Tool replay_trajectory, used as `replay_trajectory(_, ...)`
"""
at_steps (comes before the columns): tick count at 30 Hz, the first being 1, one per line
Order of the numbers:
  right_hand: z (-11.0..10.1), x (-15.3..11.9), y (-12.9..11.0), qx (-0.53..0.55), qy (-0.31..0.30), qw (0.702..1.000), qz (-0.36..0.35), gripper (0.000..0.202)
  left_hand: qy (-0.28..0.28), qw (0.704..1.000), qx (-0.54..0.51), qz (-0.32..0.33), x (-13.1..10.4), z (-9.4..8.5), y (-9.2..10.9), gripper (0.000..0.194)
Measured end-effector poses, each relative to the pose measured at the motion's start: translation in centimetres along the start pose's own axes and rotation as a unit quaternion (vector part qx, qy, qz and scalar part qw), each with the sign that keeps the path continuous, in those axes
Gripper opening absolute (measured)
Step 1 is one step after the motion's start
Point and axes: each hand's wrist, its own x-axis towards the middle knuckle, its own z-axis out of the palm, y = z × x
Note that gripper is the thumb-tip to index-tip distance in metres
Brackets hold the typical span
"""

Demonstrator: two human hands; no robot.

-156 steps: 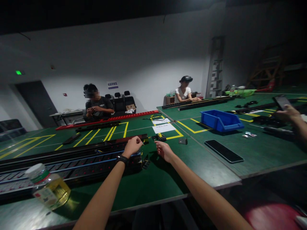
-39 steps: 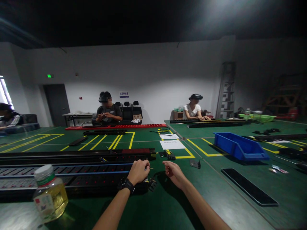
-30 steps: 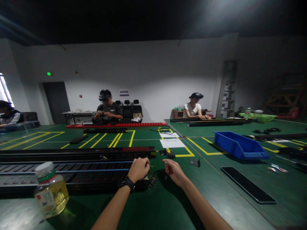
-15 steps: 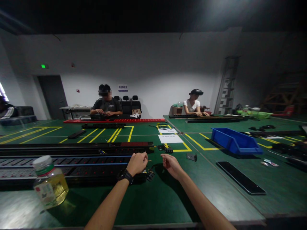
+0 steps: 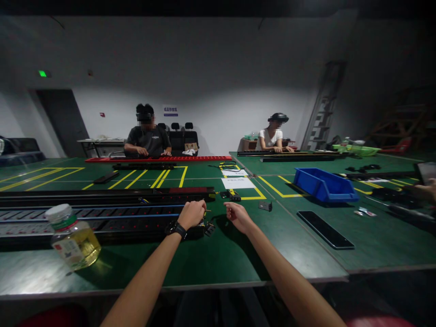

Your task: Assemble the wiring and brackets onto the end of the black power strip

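My left hand (image 5: 191, 214), with a dark watch (image 5: 177, 230) on its wrist, is closed at the right end of a long black rail (image 5: 132, 225) with blue edging and red dots. A thin, short piece sticks out by its fingertips, too small to name. My right hand (image 5: 237, 217) is held a little to the right, above the table, thumb and fingers pinched together; what they hold, if anything, cannot be made out. A small black end piece (image 5: 209, 229) sits by the rail's end, below my left hand. Beyond my hands lie small black connectors (image 5: 234, 198) and a flat dark bracket (image 5: 265, 206).
A bottle of yellow liquid (image 5: 75, 240) stands on the left, before the rails. A phone (image 5: 325, 230) and a blue bin (image 5: 325, 186) are on the right. Across the green table, two people work at a red rail (image 5: 160, 159) and black rails (image 5: 296, 159).
The view has tilted down, so the table's front edge shows more. My hands keep nearly the same pose. The co-worker at the far left has spread their hands apart over the red rail.
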Motion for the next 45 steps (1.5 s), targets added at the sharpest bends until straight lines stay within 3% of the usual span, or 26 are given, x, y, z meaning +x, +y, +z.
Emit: replay_trajectory(45,-0.18,0.4,0.15,-0.017,-0.02,1.0,-0.011,0.016,-0.005,0.999,0.031,-0.01,-0.04,-0.37,0.75,0.028)
